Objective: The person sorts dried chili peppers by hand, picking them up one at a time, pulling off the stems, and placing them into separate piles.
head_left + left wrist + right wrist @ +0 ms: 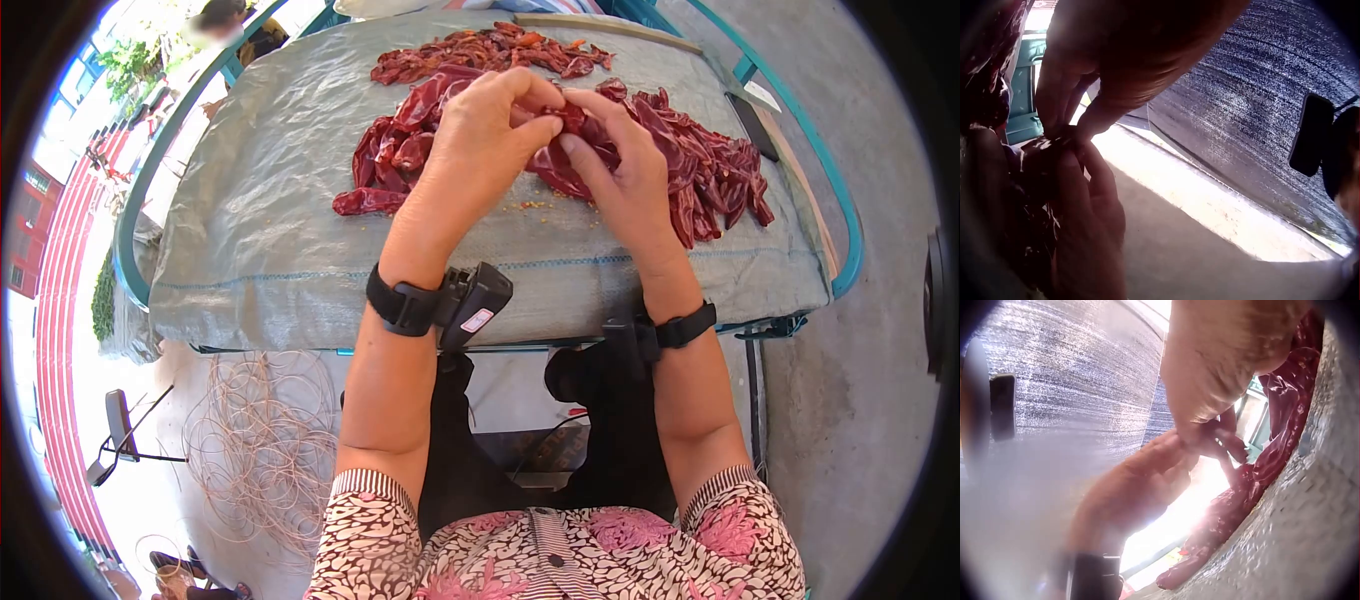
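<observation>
Both hands meet over the middle of a heap of dried red chili peppers. Between their fingertips is a dark red dried chili (570,118), pinched by the left hand (478,130) and the right hand (630,160). Fingers hide much of it. Glossy larger peppers (385,160) lie left of the hands, and a pile of dried chilies (705,165) spreads to the right. In the left wrist view, the fingertips of the left hand (1129,56) come down to those of the right hand (1088,212). The right wrist view shows the hands touching beside the red peppers (1260,469).
A grey-green woven tarp (270,180) covers the surface, framed by teal metal rails (848,210). Another chili pile (470,52) lies farther back. A dark flat phone-like object (752,126) sits at right. Tangled cord (265,430) lies on the floor; another person is at upper left.
</observation>
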